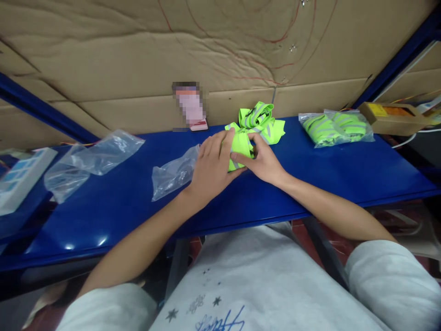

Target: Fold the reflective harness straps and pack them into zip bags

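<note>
A folded neon-green reflective vest [240, 145] lies on the blue table [120, 202], held between both hands. My left hand [211, 168] presses on its left side with fingers curled over the fabric, beside a clear plastic bag [174, 174]. My right hand [262, 158] pinches the vest's right side. Just behind lies a loose pile of more green vests [259, 117] with grey stripes.
A bag packed with green vests [336, 126] lies at the right. An empty clear bag [91, 158] lies at the left, near a white-and-blue box [20, 177]. A cardboard box [392, 117] sits far right. A phone [193, 108] leans on the cardboard wall.
</note>
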